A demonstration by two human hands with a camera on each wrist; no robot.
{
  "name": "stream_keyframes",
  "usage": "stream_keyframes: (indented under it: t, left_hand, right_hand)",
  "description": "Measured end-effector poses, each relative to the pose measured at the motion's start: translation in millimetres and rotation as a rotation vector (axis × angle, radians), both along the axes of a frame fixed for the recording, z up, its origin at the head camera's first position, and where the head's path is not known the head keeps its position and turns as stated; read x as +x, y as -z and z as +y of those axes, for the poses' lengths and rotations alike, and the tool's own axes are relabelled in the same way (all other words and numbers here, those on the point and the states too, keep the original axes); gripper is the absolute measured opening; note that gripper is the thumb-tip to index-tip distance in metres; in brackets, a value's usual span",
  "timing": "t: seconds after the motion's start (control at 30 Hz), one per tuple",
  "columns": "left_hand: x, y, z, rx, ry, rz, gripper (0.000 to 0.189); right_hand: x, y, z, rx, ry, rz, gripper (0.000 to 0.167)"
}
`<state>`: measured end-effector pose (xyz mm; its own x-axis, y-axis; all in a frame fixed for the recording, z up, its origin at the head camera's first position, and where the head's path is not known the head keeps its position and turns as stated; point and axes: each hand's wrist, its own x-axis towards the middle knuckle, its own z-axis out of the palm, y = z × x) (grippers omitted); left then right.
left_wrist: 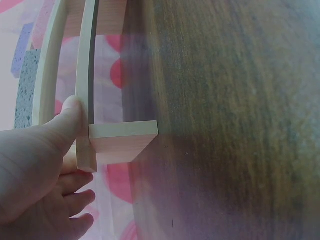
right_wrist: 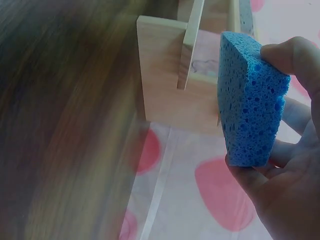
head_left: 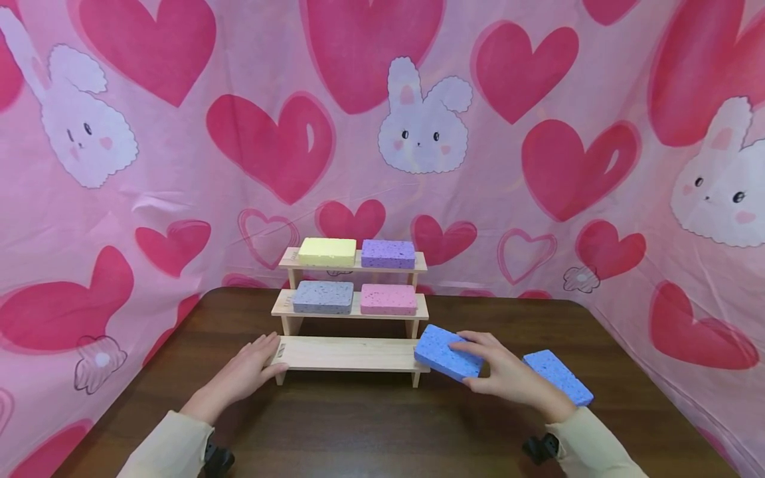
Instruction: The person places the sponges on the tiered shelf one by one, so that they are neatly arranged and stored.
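A three-tier wooden stand (head_left: 352,362) is on the brown table. My left hand (head_left: 248,368) rests at the left end of its lowest tier, fingers extended along the end and the thumb (left_wrist: 67,120) on the plank. My right hand (head_left: 502,372) grips a blue sponge (head_left: 445,352) by its edges, tilted beside the right end of the lowest tier. A second blue sponge (head_left: 558,377) lies on the table, partly behind the right wrist. The lowest tier bears nothing.
A yellow sponge (head_left: 327,252) and a purple sponge (head_left: 388,254) sit on the top tier. On the middle tier are a grey-blue sponge (head_left: 323,297) and a pink sponge (head_left: 388,300). A pink cloth (head_left: 358,166) with hearts and rabbits hangs around the table.
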<state>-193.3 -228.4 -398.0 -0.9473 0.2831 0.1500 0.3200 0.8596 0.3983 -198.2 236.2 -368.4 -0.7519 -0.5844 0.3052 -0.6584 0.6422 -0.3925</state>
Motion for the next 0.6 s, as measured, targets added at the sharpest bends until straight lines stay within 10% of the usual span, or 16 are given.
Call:
stream_keyframes:
  t: [0.6]
  left_hand:
    - [-2.0, 2.1, -0.6, -0.009, 0.005, 0.014, 0.067]
  right_hand:
    - [1.6, -5.8, -39, 0.001, -0.125, -0.112, 0.055]
